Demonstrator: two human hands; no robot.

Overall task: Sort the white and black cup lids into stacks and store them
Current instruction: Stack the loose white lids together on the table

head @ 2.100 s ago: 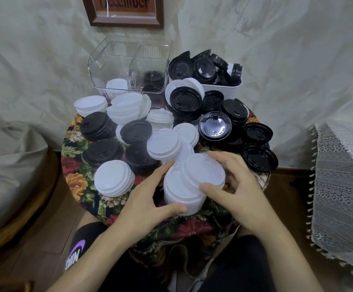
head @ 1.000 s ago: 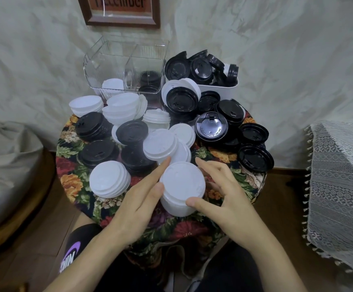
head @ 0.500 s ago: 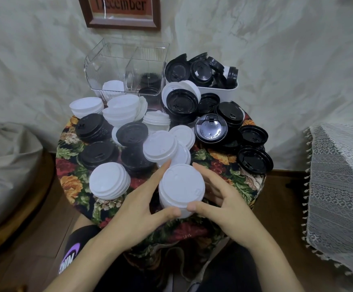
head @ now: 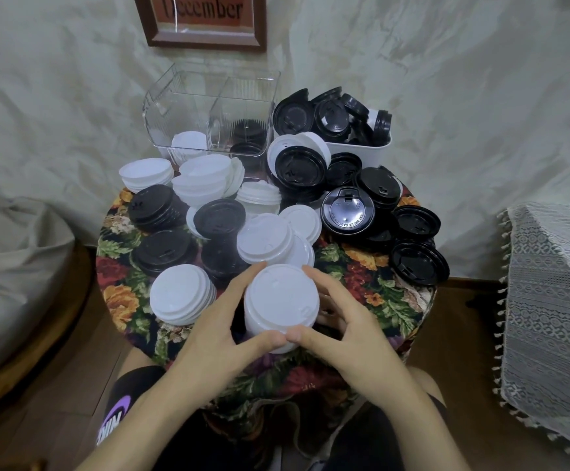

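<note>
Your left hand and right hand both wrap around one stack of white lids at the near edge of the round table. Your fingers curl round its sides and your two thumbs meet tip to tip on its near face. The stack's flat top faces up at you, and I cannot tell whether its base rests on the floral cloth or is lifted just off it. Just left of your left hand a second white stack leans on the cloth, and a tilted white pile sits right behind the stack you hold, close to your fingertips. Three black stacks fill the left middle of the table, with more white piles behind them. Loose black lids spread over the right side. At the back, against the wall, a clear divided box holds a few white lids in its left compartment and black ones in its right. Beside it on the right a white tub is heaped with black lids.
</note>
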